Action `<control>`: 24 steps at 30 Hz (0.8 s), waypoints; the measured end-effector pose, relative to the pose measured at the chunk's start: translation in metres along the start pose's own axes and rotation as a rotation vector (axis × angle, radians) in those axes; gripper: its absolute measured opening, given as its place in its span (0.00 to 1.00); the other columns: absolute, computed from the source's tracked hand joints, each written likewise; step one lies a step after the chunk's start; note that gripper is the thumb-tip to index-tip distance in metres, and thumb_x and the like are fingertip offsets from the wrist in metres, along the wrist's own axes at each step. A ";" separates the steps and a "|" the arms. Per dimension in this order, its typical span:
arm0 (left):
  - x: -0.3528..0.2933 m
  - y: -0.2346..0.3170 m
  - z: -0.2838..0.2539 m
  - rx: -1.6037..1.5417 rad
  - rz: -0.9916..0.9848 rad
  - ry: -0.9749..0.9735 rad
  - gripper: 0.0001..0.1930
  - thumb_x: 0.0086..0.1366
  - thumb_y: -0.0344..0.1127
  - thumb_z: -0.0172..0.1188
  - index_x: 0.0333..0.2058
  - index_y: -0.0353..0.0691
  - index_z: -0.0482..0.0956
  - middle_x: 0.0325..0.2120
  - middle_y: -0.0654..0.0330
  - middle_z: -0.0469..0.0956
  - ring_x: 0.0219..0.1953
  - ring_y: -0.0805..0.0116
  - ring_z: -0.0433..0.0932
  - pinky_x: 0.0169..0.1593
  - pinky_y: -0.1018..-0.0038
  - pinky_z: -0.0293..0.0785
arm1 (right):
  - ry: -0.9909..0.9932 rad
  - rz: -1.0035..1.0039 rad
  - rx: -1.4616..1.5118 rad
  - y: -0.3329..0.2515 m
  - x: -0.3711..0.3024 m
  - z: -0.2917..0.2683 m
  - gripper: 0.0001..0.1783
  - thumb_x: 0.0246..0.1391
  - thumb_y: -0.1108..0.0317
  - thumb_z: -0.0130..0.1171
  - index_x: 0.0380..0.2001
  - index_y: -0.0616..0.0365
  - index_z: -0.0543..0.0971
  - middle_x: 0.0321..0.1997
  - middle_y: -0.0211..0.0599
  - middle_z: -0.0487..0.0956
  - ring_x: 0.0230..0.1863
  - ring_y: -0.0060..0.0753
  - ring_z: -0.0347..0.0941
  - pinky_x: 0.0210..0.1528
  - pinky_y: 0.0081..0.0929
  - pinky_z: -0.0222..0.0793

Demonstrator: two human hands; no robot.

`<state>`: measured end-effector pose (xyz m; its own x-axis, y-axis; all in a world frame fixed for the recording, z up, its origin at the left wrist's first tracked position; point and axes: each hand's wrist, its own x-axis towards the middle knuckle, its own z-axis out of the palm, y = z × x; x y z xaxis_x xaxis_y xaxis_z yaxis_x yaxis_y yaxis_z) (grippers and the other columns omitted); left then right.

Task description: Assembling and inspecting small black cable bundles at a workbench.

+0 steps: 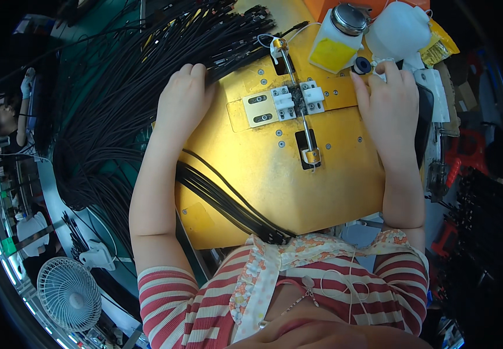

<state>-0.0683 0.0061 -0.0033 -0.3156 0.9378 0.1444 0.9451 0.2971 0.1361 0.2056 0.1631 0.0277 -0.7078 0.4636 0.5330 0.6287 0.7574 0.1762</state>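
My left hand [183, 96] is closed at the right edge of a large bundle of black cables [129, 87]; its fingertips are hidden, so whatever it grips cannot be made out. Between my hands lies a gold metal plate [245, 180] with a fixture on it: two white clamp blocks [284, 103] and slim metal rods. My right hand [388, 96] is over the plate's far right corner. Its fingers are bent and apart, by a small dark round piece [361, 65] and a crumpled white bit.
A white bottle [337, 43] with a metal lid and yellow label stands at the back, beside a rounded translucent white container [399, 29]. More black cables [234, 200] cross the plate's near left edge. A white fan [70, 294] stands at lower left; other people work at far left.
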 end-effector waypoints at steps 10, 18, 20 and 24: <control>0.002 -0.008 -0.053 -0.372 -0.262 0.546 0.08 0.67 0.36 0.57 0.38 0.37 0.78 0.17 0.61 0.75 0.16 0.72 0.72 0.23 0.76 0.66 | 0.140 -0.086 0.458 -0.010 0.002 0.011 0.07 0.49 0.67 0.63 0.22 0.57 0.78 0.27 0.31 0.73 0.31 0.34 0.70 0.34 0.30 0.67; 0.010 -0.010 -0.027 -0.448 -0.240 0.248 0.10 0.68 0.38 0.55 0.36 0.36 0.79 0.14 0.61 0.70 0.15 0.78 0.64 0.22 0.77 0.59 | -0.772 -0.268 1.332 -0.001 -0.003 -0.001 0.21 0.43 0.69 0.65 0.42 0.60 0.74 0.33 0.37 0.75 0.37 0.40 0.74 0.41 0.30 0.71; 0.010 -0.014 -0.016 -0.460 -0.237 0.211 0.11 0.67 0.39 0.56 0.36 0.37 0.79 0.14 0.59 0.72 0.17 0.76 0.67 0.23 0.76 0.61 | -0.788 -0.337 1.318 -0.003 -0.006 -0.004 0.25 0.41 0.68 0.67 0.44 0.59 0.71 0.35 0.38 0.75 0.37 0.41 0.74 0.39 0.32 0.71; 0.013 -0.017 0.000 -0.445 -0.245 0.160 0.12 0.67 0.41 0.56 0.37 0.38 0.79 0.16 0.58 0.75 0.17 0.73 0.70 0.25 0.74 0.64 | -0.921 -0.255 1.128 -0.015 -0.001 -0.015 0.21 0.40 0.68 0.67 0.39 0.59 0.71 0.30 0.37 0.74 0.33 0.37 0.73 0.35 0.30 0.69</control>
<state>-0.0885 0.0132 -0.0041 -0.5645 0.8011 0.1988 0.7257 0.3669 0.5821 0.2015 0.1442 0.0374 -0.9799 0.0610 -0.1902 0.1873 0.6106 -0.7695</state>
